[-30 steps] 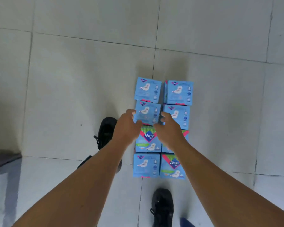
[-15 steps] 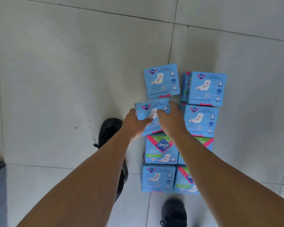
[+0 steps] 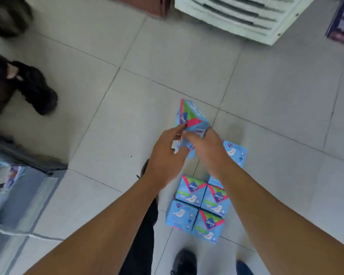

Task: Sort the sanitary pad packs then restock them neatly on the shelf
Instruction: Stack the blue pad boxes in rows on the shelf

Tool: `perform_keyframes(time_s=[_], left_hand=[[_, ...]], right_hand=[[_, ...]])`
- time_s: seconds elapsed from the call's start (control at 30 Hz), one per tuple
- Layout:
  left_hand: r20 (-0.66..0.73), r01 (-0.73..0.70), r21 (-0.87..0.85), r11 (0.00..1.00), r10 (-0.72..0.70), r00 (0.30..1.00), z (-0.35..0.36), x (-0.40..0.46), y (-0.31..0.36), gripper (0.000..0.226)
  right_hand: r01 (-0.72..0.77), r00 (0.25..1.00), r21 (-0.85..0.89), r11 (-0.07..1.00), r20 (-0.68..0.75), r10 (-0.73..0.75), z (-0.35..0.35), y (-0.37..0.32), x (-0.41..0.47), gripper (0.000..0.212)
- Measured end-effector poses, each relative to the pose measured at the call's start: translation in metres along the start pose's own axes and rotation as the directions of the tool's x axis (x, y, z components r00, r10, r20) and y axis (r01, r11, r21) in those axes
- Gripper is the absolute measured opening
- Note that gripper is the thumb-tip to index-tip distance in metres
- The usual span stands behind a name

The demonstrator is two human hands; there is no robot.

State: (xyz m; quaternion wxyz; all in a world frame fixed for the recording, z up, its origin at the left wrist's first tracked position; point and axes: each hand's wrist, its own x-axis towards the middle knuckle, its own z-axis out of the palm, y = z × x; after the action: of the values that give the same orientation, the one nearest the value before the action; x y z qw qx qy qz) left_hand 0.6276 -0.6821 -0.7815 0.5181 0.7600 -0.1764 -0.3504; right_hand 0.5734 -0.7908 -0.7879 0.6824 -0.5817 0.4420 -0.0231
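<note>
Above tiled floor, both hands grip lifted pack.

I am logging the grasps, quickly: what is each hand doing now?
Left hand: holds the lifted pad packs.
Right hand: holds the same packs.

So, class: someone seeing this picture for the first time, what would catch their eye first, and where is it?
First, the bright blue pad packs lifted in the middle of the view, gripped by the left hand and the right hand. Next, the block of blue packs on the floor just below the hands, by the person's own black shoe. Another person's dark shoe stands at far left.
</note>
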Motion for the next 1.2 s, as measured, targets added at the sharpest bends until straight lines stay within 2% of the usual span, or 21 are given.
perform_keyframes(time_s=[0.03,0.07,0.13,0.17,0.23,0.3,0.4,0.5,0.7,0.93,1.03,1.2], left_hand=[[-0.079,-0.029,0.011,1.0,0.03,0.996,-0.016,-0.013,0.011,0.043],[-0.168,-0.04,0.027,0.999,0.044,0.985,-0.034,-0.026,0.021,0.036],[-0.325,0.017,0.027,0.999,-0.008,0.946,-0.074,-0.048,0.038,0.034],[-0.357,0.063,-0.021,0.998,-0.067,0.932,-0.096,-0.059,0.046,0.037],[-0.321,0.126,-0.219,0.968,-0.193,0.927,-0.139,-0.083,0.059,0.035],[-0.264,0.138,-0.388,0.911,-0.253,0.931,-0.181,-0.113,0.071,0.031],[-0.298,0.055,-0.498,0.866,-0.23,0.926,-0.245,-0.158,0.078,0.038],[-0.397,-0.041,-0.534,0.845,-0.208,0.894,-0.308,-0.193,0.075,0.044],[-0.655,-0.169,-0.465,0.869,-0.209,0.726,-0.43,-0.246,0.052,0.033],[-0.812,-0.202,-0.379,0.903,-0.22,0.54,-0.523,-0.273,0.025,0.041],[-0.846,-0.193,-0.357,0.914,-0.229,0.482,-0.544,-0.266,0.011,0.041],[-0.906,-0.1,-0.295,0.95,-0.245,0.346,-0.57,-0.237,-0.019,0.04]], right_hand=[[0.015,0.999,0.016,1.0,0.03,-0.015,0.0,-0.015,-0.014,0.028],[0.009,0.997,0.017,1.0,0.077,-0.011,0.003,-0.03,-0.029,0.031],[-0.024,0.987,0.001,1.0,0.158,0.023,0.016,-0.057,-0.059,0.05],[-0.017,0.978,-0.011,1.0,0.208,0.019,0.026,-0.071,-0.073,0.055],[0.009,0.954,-0.037,0.999,0.298,0.002,0.052,-0.093,-0.099,0.056],[0.031,0.935,-0.041,0.999,0.354,-0.014,0.087,-0.113,-0.121,0.047],[0.078,0.895,-0.051,0.996,0.444,-0.048,0.153,-0.137,-0.152,0.028],[0.12,0.874,-0.043,0.992,0.478,-0.085,0.223,-0.152,-0.171,0.025],[0.288,0.833,-0.104,0.952,0.517,-0.196,0.373,-0.174,-0.201,0.024],[0.59,0.681,-0.248,0.768,0.663,-0.31,0.502,-0.185,-0.206,0.029],[0.643,0.649,-0.252,0.723,0.68,-0.34,0.538,-0.188,-0.194,0.039],[0.729,0.581,-0.263,0.632,0.726,-0.367,0.587,-0.183,-0.159,0.039]])
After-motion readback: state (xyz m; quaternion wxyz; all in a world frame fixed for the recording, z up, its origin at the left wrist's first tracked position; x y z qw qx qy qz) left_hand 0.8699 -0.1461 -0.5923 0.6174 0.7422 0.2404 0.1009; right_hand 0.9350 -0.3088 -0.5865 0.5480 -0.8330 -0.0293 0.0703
